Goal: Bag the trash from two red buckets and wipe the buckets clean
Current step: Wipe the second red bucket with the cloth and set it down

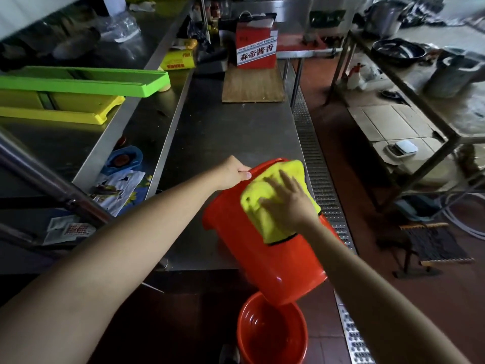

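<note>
One red bucket (265, 248) lies tipped on its side at the near edge of the steel table (223, 132), its mouth turned away and its base jutting out over the floor. The left hand (232, 173) grips its rim, fingers curled over the edge with the thumb on the outside, while the right hand (286, 203) presses a yellow cloth (265, 195) flat against the outer wall, fingers spread and straight. Directly below, a second red bucket (271, 331) stands upright on the floor, and from here its inside looks bare of trash, though the light down there is dim and I would not swear to a clean bottom. By my reckoning the bagging is behind us: I see no rubbish in either bucket and no trash bag near the hands. The wiping is under way on the tipped bucket's outside; its inside and perhaps the floor bucket may remain. Counting: two red buckets, one yellow cloth, two hands at work. Farther back on the table sit one wooden board (253, 85) and one red carton (256, 47) with white lettering.
</note>
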The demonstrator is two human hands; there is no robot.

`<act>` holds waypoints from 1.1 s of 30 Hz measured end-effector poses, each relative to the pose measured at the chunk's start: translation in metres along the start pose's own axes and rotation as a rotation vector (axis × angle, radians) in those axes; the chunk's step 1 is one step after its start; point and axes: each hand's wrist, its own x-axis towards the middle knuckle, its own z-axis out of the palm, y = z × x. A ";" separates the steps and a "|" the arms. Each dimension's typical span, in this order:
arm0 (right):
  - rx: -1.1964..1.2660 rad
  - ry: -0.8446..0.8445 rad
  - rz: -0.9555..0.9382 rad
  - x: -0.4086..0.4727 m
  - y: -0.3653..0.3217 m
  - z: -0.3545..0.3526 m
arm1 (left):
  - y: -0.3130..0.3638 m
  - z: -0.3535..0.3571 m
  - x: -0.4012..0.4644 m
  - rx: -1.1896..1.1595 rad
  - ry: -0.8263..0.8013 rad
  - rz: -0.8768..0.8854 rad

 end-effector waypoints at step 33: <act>-0.489 0.130 -0.385 -0.137 -0.023 0.081 | -0.003 0.007 -0.006 -0.031 0.028 -0.006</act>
